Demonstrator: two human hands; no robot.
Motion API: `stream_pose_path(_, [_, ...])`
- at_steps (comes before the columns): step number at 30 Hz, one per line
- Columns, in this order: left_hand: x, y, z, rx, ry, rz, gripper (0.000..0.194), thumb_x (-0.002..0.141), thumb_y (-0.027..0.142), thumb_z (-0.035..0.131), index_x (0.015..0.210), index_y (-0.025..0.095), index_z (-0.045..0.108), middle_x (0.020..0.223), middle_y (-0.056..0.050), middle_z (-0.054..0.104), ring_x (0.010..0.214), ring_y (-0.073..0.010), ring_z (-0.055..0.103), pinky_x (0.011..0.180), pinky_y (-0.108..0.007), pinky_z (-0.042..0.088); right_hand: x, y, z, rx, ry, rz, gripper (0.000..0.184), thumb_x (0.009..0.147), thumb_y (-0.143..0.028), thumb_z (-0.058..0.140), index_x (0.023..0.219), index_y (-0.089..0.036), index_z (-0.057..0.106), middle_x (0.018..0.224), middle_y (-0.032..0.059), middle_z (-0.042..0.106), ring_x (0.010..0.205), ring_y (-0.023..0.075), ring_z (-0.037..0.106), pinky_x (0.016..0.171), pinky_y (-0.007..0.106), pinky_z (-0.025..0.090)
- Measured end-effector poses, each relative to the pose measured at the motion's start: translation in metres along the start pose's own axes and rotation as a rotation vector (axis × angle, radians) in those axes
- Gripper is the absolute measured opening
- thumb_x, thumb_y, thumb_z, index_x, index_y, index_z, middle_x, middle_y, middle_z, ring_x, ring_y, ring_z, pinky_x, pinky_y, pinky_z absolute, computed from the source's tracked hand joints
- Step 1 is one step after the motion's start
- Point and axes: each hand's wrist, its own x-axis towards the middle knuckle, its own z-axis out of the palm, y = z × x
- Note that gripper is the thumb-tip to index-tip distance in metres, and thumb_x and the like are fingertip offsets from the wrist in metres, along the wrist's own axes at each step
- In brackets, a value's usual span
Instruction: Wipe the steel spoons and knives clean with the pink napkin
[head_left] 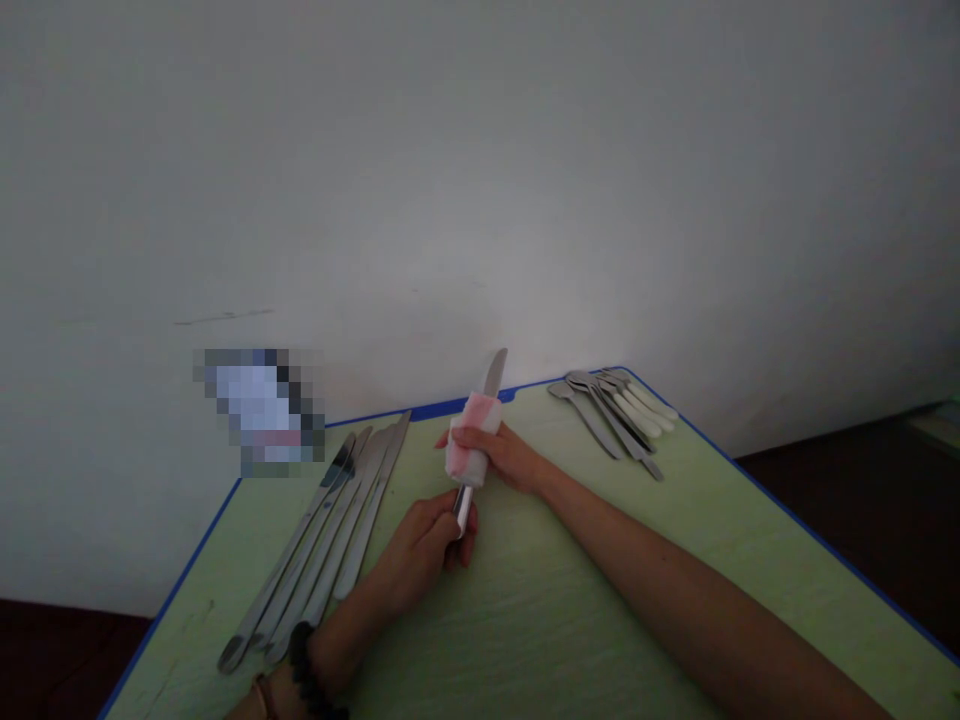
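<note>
A table knife [494,372] is held up over the middle of the table, blade pointing away from me. My left hand [431,545] is closed around its metal handle. With my right hand [510,455] I grip a pink and white cloth [472,440] that is folded around the knife where blade and handle meet. The blade's tip sticks out beyond the cloth. Left of my hands, several long knives [337,540] lie side by side on the table, their handles toward me; my left forearm passes close to them.
The light green table [570,600] has a blue edge and stands against a pale wall [480,180]. Several spoons [600,410], some with white handles, lie in a group at the back right. A pixelated object [259,410] is at the back left corner.
</note>
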Motion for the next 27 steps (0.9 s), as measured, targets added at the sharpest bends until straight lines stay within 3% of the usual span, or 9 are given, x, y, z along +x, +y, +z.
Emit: stream_pose_path(27, [-0.002,-0.0005,-0.0013,0.005,-0.034,0.03,0.015,0.068,0.024,0.04,0.074,0.018,0.051,0.053,0.003,0.052,0.05,-0.0128,0.041,0.048,-0.024,0.031,0.0019,0.0021,-0.0014,-0.02,-0.012,-0.006,0.034,0.066,-0.044,0.069,0.08,-0.013,0.072,0.066,0.0014,0.061,0.059,0.0107,0.05,0.059,0.025,0.038])
